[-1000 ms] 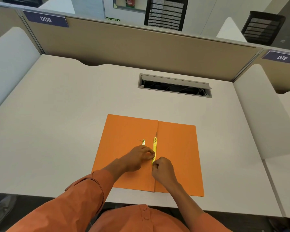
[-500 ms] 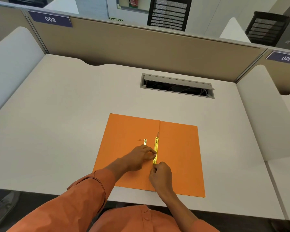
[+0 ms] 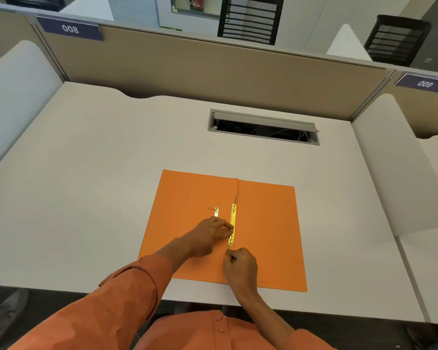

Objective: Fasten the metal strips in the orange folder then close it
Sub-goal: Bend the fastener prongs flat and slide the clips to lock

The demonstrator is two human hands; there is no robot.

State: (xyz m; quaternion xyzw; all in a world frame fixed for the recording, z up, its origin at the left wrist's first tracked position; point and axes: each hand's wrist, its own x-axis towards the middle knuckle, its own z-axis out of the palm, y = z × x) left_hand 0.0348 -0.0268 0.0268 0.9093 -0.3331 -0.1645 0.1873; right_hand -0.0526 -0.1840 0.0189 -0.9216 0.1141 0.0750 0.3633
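Note:
The orange folder [image 3: 268, 223] lies open and flat on the desk near its front edge. A long yellow metal strip [image 3: 232, 223] runs along the folder's centre fold. A shorter pale metal strip [image 3: 216, 211] lies just left of it. My left hand [image 3: 208, 236] rests on the left leaf with its fingertips pinched against the yellow strip's lower half. My right hand [image 3: 240, 265] sits just below the strip's near end, fingers curled, pinching a thin metal prong there.
The white desk [image 3: 86, 185] has an open cable slot [image 3: 263, 127] behind the folder. Beige partitions stand at the back, and white dividers [image 3: 395, 160] flank both sides.
My right hand has slid down toward me, off the yellow strip's lower end. My left hand stays pinched on the strip. The view has shifted slightly.

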